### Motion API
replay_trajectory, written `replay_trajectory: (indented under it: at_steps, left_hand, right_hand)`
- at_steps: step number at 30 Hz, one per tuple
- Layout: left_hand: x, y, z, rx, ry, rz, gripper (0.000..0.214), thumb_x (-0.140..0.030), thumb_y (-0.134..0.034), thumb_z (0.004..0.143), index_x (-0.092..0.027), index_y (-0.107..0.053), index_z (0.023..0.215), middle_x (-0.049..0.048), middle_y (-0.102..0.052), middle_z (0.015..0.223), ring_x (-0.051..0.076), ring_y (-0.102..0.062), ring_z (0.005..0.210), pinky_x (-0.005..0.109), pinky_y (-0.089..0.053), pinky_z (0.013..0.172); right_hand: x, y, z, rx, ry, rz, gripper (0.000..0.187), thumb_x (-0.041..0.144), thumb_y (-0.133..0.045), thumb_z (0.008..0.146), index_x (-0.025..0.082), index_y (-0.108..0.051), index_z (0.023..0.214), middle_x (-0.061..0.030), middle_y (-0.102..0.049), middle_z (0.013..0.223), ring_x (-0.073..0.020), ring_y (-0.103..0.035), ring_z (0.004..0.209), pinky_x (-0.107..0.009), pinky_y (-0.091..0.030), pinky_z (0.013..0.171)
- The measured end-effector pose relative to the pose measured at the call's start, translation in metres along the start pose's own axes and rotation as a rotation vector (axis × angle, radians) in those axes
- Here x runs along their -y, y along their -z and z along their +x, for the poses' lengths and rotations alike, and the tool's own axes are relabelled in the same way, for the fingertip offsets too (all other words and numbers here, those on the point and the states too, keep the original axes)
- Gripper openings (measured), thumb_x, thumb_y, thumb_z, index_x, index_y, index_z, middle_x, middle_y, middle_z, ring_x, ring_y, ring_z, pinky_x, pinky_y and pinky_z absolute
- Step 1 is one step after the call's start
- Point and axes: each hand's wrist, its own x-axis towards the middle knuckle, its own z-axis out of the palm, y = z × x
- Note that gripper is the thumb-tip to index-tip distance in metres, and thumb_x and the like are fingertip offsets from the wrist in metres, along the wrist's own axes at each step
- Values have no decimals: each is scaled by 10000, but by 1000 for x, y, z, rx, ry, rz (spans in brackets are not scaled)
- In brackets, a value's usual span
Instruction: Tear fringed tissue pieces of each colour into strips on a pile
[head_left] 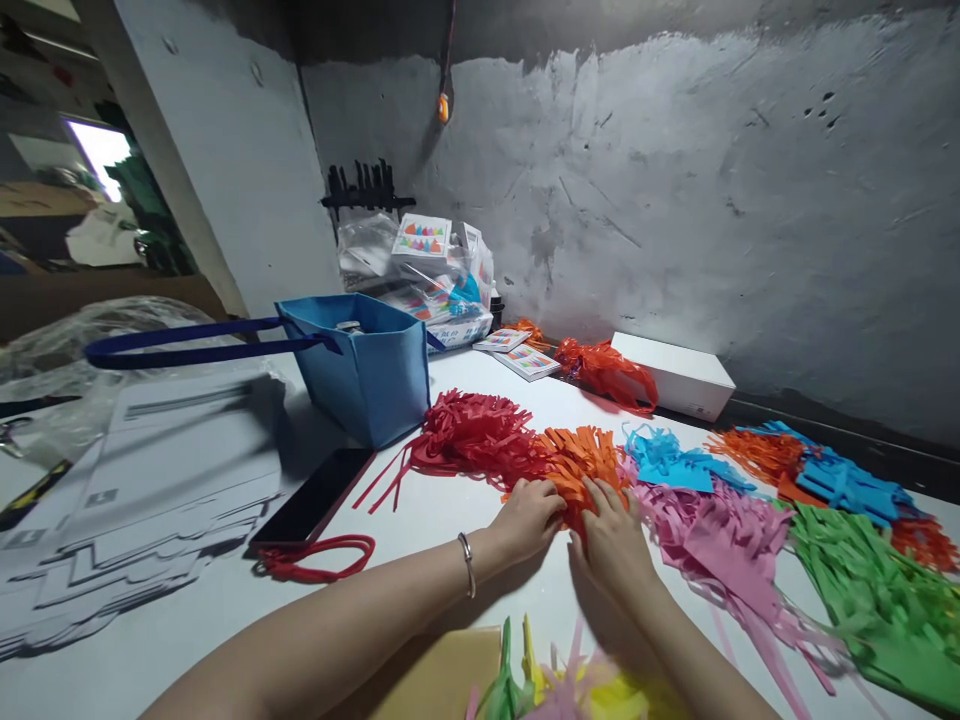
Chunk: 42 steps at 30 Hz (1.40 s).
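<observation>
Fringed orange paper tassels (581,455) lie between my two hands, in the middle of the white table. My left hand (527,518) has its fingers curled onto their near left edge. From the right, my right hand (613,535) grips the same near edge, its fingers over the orange paper and its thumb low at the side. The fingertips are partly hidden in the paper. Red paper tassels (480,430) touch the orange ones on the left. Pink tassels (724,540) and blue tassels (675,462) lie just right of my right hand.
Green tassels (870,590) lie far right. Yellow, green and pink strips (570,690) lie in front of me beside tan cardboard (450,670). A blue bag (367,375), a phone (315,500) and stacked white sheets (172,470) occupy the left. A white box (667,375) stands by the wall.
</observation>
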Motion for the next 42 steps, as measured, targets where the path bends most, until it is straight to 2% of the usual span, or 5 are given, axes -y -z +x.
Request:
replay_trajectory:
  at_steps: [7,29,35,38,42]
  left_hand:
    - [0,5,-5,41,-1,53,146,-291,-638,975,-153,-681,958,40,-701,998,204,-672,942,423,-552,877]
    - [-28,-16,14,27,-302,64,163,-323,-622,970,-203,-730,974,65,-720,1000,237,-629,936,378,-380,848]
    - [-28,-23,21,-4,-259,83,202,-226,-563,997,-174,-732,900,69,-724,957,225,-628,891,372,-390,812]
    - [-27,-22,21,-6,-240,82,171,-228,-574,995,-169,-729,952,55,-722,973,219,-633,892,383,-416,836]
    - [-29,-19,21,4,-209,77,152,-247,-587,994,-162,-710,966,36,-711,975,216,-641,922,412,-461,882]
  right_hand:
    - [-7,-17,3,25,-63,-46,68,234,-682,937,167,-697,945,-57,-677,1234,-237,-586,1223,-550,-343,1136]
    - [-52,-29,-12,-213,-371,683,255,399,-635,977,150,-652,1026,-13,-678,949,-140,-667,782,-310,-575,701]
    - [-50,-16,-23,-372,-283,492,157,298,-606,960,165,-628,1041,-59,-652,1057,-207,-644,966,-411,-543,847]
    - [-44,-2,-28,-387,-109,314,301,113,-489,886,224,-651,1115,-119,-541,1393,-301,-477,1317,-545,-383,1073]
    - [-40,11,-28,-300,151,106,329,98,-548,828,259,-689,1077,-76,-552,1456,-304,-414,1404,-561,-150,1195]
